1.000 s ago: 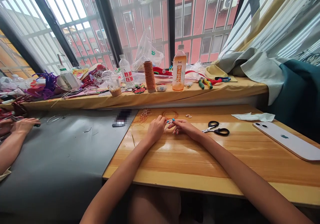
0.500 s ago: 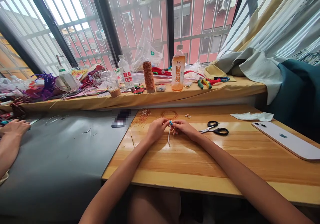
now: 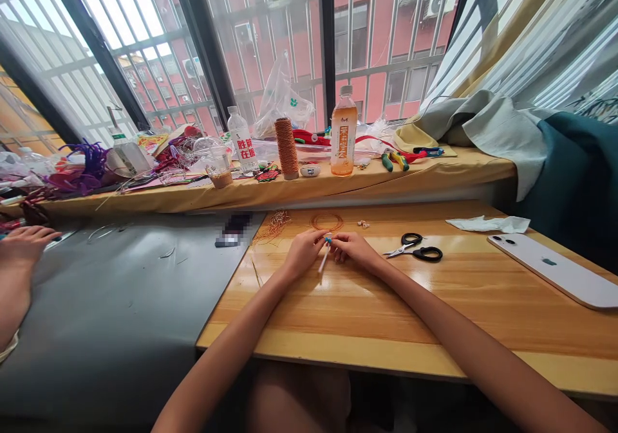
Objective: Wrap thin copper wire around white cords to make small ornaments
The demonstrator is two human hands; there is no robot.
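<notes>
Close together over the wooden table [image 3: 367,317], my two hands meet at a small blue piece [image 3: 328,240] with a thin white strip [image 3: 323,262] hanging from it. My left hand [image 3: 304,251] pinches the blue piece from the left, fingers closed. From the other side, my right hand [image 3: 356,249] has its fingertips closed on the same piece. The fingers partly cover it, so its exact kind is unclear. Black-handled scissors [image 3: 425,253] lie partly open to the right of my right hand. Behind my hands are a coil of orange-brown wire [image 3: 315,222] and several small pale bits [image 3: 363,224].
Tangled thread [image 3: 277,224] lies back left, a tissue [image 3: 487,225] and a phone [image 3: 555,271] right. A cloth-covered ledge [image 3: 270,192] holds a cord spool [image 3: 287,150], a drink bottle [image 3: 344,140] and pliers [image 3: 396,161]. Another person's hand [image 3: 24,243] is over the grey table [image 3: 120,304].
The white strip has swung so its lower end points down-left, and the blue piece has shifted slightly down. At far left the other person's hand has moved.
</notes>
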